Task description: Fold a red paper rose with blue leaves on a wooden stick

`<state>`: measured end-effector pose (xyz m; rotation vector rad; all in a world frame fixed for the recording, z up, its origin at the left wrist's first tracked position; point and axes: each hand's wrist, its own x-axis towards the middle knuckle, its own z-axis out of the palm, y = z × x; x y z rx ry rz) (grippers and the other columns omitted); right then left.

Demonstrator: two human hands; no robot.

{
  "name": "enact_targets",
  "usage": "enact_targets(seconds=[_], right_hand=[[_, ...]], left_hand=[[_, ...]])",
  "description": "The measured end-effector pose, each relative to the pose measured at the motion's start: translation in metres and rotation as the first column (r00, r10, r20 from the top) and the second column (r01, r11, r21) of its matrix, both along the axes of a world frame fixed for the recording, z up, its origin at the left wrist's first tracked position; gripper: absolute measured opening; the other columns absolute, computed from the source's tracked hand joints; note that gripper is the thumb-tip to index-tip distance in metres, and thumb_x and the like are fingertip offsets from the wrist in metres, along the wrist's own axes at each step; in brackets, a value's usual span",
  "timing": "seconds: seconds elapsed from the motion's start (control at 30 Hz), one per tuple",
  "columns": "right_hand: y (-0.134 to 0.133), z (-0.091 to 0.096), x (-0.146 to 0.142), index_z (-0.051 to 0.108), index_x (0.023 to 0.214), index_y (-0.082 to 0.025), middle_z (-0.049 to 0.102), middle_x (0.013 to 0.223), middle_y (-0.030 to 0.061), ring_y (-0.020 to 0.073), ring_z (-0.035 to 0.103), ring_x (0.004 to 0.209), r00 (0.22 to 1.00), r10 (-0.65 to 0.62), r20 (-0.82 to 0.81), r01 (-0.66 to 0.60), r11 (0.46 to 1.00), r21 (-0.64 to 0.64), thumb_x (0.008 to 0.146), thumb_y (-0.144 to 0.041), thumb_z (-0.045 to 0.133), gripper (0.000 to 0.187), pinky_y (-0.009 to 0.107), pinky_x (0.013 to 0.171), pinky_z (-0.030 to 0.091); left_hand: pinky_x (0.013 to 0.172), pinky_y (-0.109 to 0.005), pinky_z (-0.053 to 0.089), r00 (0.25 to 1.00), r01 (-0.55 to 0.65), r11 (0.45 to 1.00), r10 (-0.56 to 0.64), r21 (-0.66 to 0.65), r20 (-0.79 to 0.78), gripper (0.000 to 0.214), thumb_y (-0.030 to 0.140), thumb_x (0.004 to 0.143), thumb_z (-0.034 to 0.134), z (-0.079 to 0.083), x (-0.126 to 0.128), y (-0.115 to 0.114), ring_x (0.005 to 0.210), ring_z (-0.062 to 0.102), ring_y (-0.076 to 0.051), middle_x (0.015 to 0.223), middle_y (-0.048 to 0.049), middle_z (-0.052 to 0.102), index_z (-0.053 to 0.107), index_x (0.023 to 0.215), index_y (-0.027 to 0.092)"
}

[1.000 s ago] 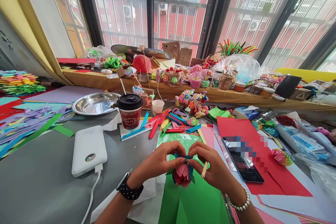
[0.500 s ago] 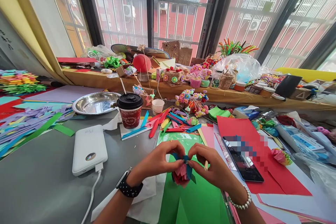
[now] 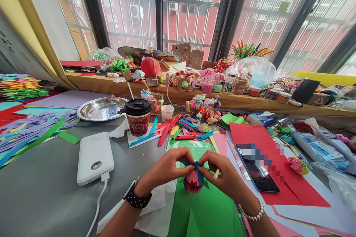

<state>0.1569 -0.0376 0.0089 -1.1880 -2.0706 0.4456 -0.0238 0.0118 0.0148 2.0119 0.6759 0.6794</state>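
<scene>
A pink paper flower (image 3: pixel 193 182) with blue and green paper leaves hangs head-down between my two hands, above a green sheet (image 3: pixel 211 211). My left hand (image 3: pixel 178 164) pinches the blue paper (image 3: pixel 196 164) at the flower's base from the left. From the right, my right hand (image 3: pixel 219 170) pinches the same blue paper between thumb and index finger. A thin pale stick (image 3: pixel 216 174) is also tucked in the right hand's curled fingers, its end poking out. The fingertips hide part of the blue paper.
A lidded cup (image 3: pixel 137 120) with a straw and a white power bank (image 3: pixel 95 158) with a cable stand left. Paper strips (image 3: pixel 178 127) lie behind my hands. At right, a phone (image 3: pixel 257 170) rests on red paper (image 3: pixel 303 189) near another paper flower (image 3: pixel 298 165).
The flower has turned slightly, showing more of its pink petals and a green leaf on each side. The stick in my right hand has tilted and shifted a little left. Both hands stay nearly in place.
</scene>
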Motion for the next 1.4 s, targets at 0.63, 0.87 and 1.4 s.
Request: enact_targets(seconds=[0.63,0.87,1.4], right_hand=[[0.0009,-0.0027,-0.0034,0.053,0.076,-0.019,0.05,0.062,-0.0021,0.0087,0.039,0.049,0.996,-0.086,-0.013,0.086,0.996,0.015,0.077,-0.021,0.05,0.004,0.019,0.045,0.032],[0.0,-0.0015,-0.0047,0.055,0.081,-0.019,0.049,0.062,-0.0019,0.009,0.039,0.049,0.991,-0.109,-0.074,0.108,0.994,-0.006,0.075,-0.021,0.052,0.007,0.019,0.044,0.031],[-0.0001,-0.0013,-0.0045,0.053,0.075,-0.018,0.031,0.05,-0.0074,0.008,0.03,0.045,0.984,-0.138,-0.108,0.125,0.985,-0.12,0.074,-0.022,0.054,0.004,0.019,0.042,0.022]], left_hand=[[0.068,-0.023,0.043,0.998,-0.058,0.996,0.059,0.063,-0.012,0.009,0.023,0.074,0.052,-0.0041,0.0013,0.0026,0.072,0.052,-0.012,0.076,-0.0014,0.056,0.054,0.076,0.015],[0.068,-0.023,0.044,0.998,-0.042,0.999,0.042,-0.019,0.045,0.011,0.025,0.074,0.054,-0.0011,0.0018,0.0013,0.071,0.053,-0.012,0.075,-0.001,0.056,0.054,0.077,0.014],[0.069,-0.025,0.044,0.998,-0.038,0.997,0.041,-0.067,0.049,0.013,0.026,0.074,0.052,-0.0011,0.0037,0.0007,0.074,0.052,-0.013,0.078,-0.002,0.055,0.053,0.078,0.014]])
